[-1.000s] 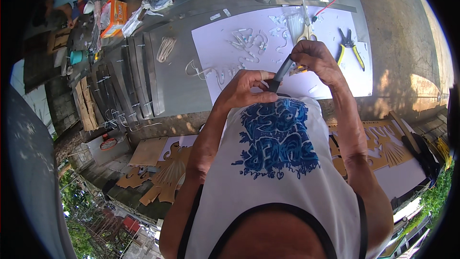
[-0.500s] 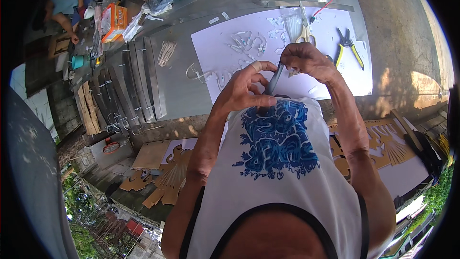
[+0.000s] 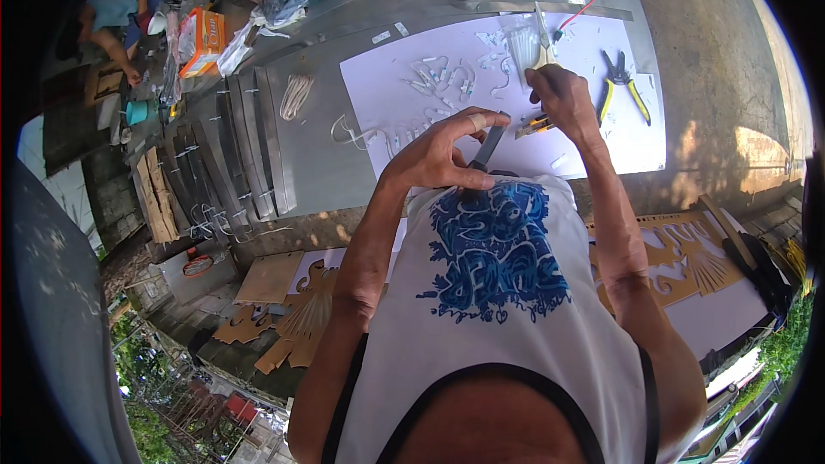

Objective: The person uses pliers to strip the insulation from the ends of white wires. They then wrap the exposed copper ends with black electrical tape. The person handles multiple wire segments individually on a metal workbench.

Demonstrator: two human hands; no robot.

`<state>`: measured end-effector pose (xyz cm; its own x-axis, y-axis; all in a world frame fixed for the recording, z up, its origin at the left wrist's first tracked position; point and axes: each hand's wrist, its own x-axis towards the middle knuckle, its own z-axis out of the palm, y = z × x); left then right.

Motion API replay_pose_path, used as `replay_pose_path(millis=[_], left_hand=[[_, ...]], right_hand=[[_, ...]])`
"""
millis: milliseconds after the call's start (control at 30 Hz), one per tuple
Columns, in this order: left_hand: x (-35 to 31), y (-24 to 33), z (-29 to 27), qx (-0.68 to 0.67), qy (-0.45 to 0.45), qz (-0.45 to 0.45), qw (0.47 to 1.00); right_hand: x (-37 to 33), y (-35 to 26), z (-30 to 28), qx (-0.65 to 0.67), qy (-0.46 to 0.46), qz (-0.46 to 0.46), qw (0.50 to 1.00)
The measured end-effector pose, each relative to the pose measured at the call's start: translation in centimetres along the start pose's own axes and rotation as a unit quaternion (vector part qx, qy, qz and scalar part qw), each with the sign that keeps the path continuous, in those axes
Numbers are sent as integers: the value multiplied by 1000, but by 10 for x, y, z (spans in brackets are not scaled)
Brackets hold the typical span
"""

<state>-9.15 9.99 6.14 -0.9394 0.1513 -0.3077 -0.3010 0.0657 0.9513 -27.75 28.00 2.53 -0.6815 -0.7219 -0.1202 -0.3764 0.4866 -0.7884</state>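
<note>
My left hand [image 3: 443,153] pinches a flat grey strip [image 3: 491,143] between its fingers and thumb, close against my shirt. There is a bandage-like wrap on one finger. My right hand [image 3: 563,101] has its fingers curled over the handles of the scissors [image 3: 544,41], whose blades point away from me on the white sheet [image 3: 614,142]. The palm hides most of the handles. Just left of that wrist lies an orange and dark utility knife [image 3: 534,125]. Wire strippers [image 3: 620,90] with yellow and black handles rest to the right.
Small white LED modules on wire [image 3: 440,82] and clear thin sticks [image 3: 520,47] lie on the sheet. Leftward are a coil of pale cord [image 3: 296,96] and long metal strips [image 3: 249,142]. An orange box [image 3: 204,41] stands farther off, near another person [image 3: 116,17].
My right hand has let go of the grey strip and moved right, over the scissors' handles. The left hand still holds the strip. The utility knife shows more fully now.
</note>
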Motion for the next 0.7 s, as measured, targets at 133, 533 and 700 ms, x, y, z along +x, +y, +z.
replay_pose_path(millis=[133, 533, 700], left_hand=[[-2, -9, 1, -48, 13, 8, 999], [-10, -20, -16, -111, 76, 85, 987], [-17, 0, -27, -83, 77, 90, 990]], right_hand=[[16, 65, 28, -201, 96, 72, 972], [12, 71, -27, 179, -66, 169, 967], [-54, 31, -47, 439, -219, 120, 863]])
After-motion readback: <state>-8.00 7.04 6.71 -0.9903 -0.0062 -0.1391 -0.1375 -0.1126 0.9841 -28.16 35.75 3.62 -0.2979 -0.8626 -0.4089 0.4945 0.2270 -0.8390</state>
